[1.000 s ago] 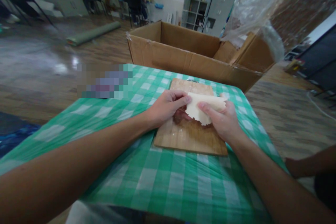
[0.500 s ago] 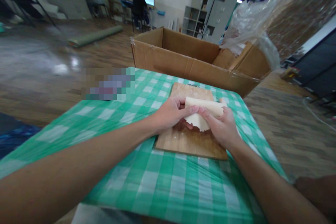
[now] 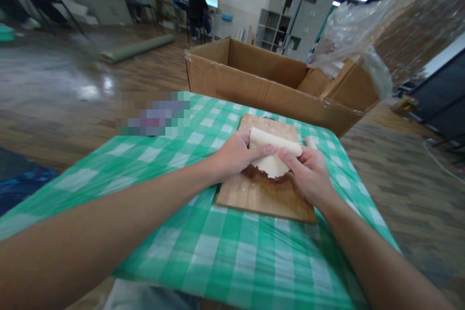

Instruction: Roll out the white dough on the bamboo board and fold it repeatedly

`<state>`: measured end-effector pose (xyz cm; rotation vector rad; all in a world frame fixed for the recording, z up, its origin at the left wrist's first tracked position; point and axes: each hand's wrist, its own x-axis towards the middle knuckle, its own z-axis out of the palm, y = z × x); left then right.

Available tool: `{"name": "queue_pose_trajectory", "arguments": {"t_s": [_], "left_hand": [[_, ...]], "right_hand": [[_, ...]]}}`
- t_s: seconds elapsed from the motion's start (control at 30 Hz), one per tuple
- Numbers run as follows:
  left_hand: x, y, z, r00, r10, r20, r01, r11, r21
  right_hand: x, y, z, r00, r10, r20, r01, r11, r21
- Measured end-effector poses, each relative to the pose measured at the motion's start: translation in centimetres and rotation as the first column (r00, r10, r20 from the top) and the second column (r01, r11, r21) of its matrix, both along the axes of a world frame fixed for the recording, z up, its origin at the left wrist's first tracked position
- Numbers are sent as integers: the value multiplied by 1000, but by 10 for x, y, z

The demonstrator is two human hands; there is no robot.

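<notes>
A pale sheet of dough (image 3: 272,151) is folded over on a wooden cutting board (image 3: 261,193). My left hand (image 3: 236,155) grips its left edge, thumb pressed on top. My right hand (image 3: 308,174) grips its right part, thumb on the fold. Both hands are closed on the dough. A dark reddish filling shows at the dough's lower edge, mostly hidden under it. The board lies on a table with a green and white checked cloth (image 3: 218,247).
A large open cardboard box (image 3: 269,82) stands just behind the table. Crumpled clear plastic (image 3: 363,24) hangs over its right side. Wooden floor surrounds the table. Far back, a seated person (image 3: 198,9) faces a lit screen; grey shelving (image 3: 286,9) stands to the right.
The dough's far edge has been folded further toward me, covering more of the filling. Both hands shifted slightly with it. Another person's arm at the right edge has left the view.
</notes>
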<state>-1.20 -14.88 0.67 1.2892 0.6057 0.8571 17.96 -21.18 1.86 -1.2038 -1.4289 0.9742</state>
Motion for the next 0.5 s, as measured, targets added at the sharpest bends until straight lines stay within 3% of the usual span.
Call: {"name": "queue_pose_trajectory", "arguments": {"t_s": [0.23,0.5], "left_hand": [[0,0,-2,999,34,9,-34,999,-1],[0,-8,8,997,67,-33,-66,997,32]], "right_hand": [[5,3,2,1000,-20,-17,21,1000,23],[1,1,-3,1000,14,-6,-14,1000,7]]}}
